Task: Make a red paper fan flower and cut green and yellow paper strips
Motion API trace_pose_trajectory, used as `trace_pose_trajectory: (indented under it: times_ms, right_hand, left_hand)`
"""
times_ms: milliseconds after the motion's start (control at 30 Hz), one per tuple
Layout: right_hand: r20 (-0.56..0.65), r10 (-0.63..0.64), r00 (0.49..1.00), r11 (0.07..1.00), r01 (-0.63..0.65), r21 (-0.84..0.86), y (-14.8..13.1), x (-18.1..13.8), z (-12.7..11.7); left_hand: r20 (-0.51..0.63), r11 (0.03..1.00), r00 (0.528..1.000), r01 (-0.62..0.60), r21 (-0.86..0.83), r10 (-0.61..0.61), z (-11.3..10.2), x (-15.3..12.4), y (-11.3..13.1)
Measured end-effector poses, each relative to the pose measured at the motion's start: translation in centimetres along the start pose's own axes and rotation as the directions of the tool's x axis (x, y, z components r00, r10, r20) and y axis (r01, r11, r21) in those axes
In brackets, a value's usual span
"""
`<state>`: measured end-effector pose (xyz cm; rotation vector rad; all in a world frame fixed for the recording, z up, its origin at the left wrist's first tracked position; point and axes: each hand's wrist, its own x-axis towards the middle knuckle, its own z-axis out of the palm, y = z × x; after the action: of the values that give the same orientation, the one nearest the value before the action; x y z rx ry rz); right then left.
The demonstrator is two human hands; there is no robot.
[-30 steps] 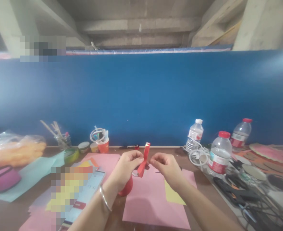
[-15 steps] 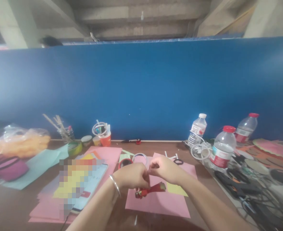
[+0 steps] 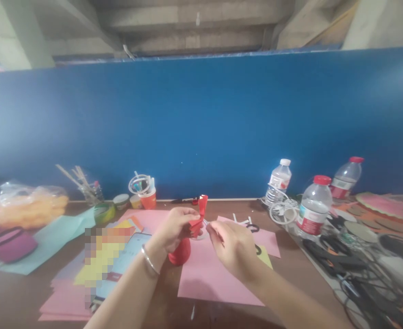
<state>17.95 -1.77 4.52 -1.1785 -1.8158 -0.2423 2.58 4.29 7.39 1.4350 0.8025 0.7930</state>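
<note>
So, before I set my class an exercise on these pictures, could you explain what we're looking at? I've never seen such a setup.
There is no machine here, just a person at work bare-handed. Every picture comes from one camera worn on the head, looking forward and down. The left hand holds a folded red paper strip. The right hand is pinched close beside it; whether it grips anything is too blurred to tell. Below, a pink paper sheet lies on the brown table. Further back stand an orange cup and, to the right, plastic bottles. A blue partition rises behind.
</note>
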Motion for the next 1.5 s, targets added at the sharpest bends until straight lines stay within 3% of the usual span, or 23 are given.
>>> trace_pose_trajectory:
  times_ms: [133,233,367,500,567,700,767,867,933,1000,1167,1267,1367,1500]
  right_hand:
    - [0.154,0.302,0.941,0.901,-0.334,0.276,0.4,0.7,0.1]
    - [0.244,0.421,0.873,0.769,-0.487,0.415,0.6,1.0,0.1]
    - [0.29,0.442,0.849,0.7,-0.529,0.481,0.7,1.4,0.1]
    - [0.325,0.397,0.858,0.683,-0.513,0.52,0.7,1.7,0.1]
    - [0.356,0.385,0.852,0.56,-0.522,0.643,0.6,1.7,0.2]
    - [0.446,0.361,0.819,0.161,-0.526,0.835,0.2,1.6,0.5]
    - [0.518,0.361,0.775,0.059,-0.574,0.817,-0.1,1.5,0.5]
    - [0.638,0.365,0.678,-0.019,-0.68,0.733,-0.3,1.5,0.3]
    - [0.675,0.379,0.633,-0.017,-0.724,0.689,-0.3,1.6,0.3]
    - [0.647,0.418,0.637,0.065,-0.732,0.678,-0.2,1.7,0.2]
    - [0.465,0.492,0.736,0.384,-0.663,0.643,0.2,2.0,0.0]
    - [0.393,0.462,0.795,0.484,-0.597,0.64,0.2,2.1,-0.2]
    - [0.387,0.439,0.811,0.447,-0.571,0.689,0.1,2.0,-0.2]
    - [0.499,0.418,0.759,0.296,-0.633,0.716,0.2,1.8,0.0]
  left_hand:
    - [-0.009,0.99,0.998,-0.058,-0.129,0.057,0.2,-0.3,0.4]
    - [-0.004,0.968,0.997,-0.076,-0.237,0.077,0.5,-0.3,0.5]
    - [-0.043,0.97,0.991,-0.129,-0.208,0.123,0.7,-0.4,0.5]
    - [-0.115,0.983,0.977,-0.172,0.056,0.178,1.1,-0.4,0.5]
    - [-0.15,0.963,0.965,-0.185,0.198,0.216,1.4,-0.4,0.5]
    - [-0.186,0.905,0.943,-0.189,0.382,0.276,2.1,-0.5,0.5]
    - [-0.192,0.871,0.936,-0.18,0.457,0.294,2.3,-0.7,0.5]
    - [-0.182,0.824,0.93,-0.176,0.539,0.318,2.5,-1.1,0.4]
    - [-0.178,0.82,0.93,-0.179,0.544,0.321,2.5,-1.2,0.4]
    - [-0.185,0.845,0.935,-0.174,0.506,0.303,2.4,-1.1,0.3]
    - [-0.167,0.942,0.962,-0.16,0.295,0.216,2.2,-0.6,0.3]
    - [-0.154,0.957,0.966,-0.17,0.237,0.21,2.0,-0.5,0.2]
    - [-0.121,0.96,0.972,-0.174,0.218,0.203,1.9,-0.5,0.0]
    - [-0.09,0.967,0.981,-0.151,0.205,0.172,1.6,-0.4,-0.2]
